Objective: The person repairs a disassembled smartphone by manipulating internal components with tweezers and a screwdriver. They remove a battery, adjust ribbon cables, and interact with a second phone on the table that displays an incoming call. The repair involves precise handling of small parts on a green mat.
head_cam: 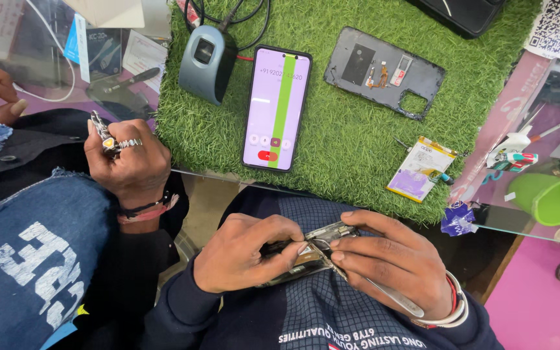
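Here, over my lap, my left hand (244,253) clamps the opened phone (306,249) by its edges; my right hand (390,259) pinches metal tweezers (384,293) closed at its frame. Thin, rigid, fragile inside, probably light: best gripped by the rim, never the exposed board.

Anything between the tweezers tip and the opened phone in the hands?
Nothing visible. The left hand grips the opened phone over the lap; the right hand holds metal tweezers with the tip already at the phone's exposed frame. The other person's ringed hand stays well off to the left.
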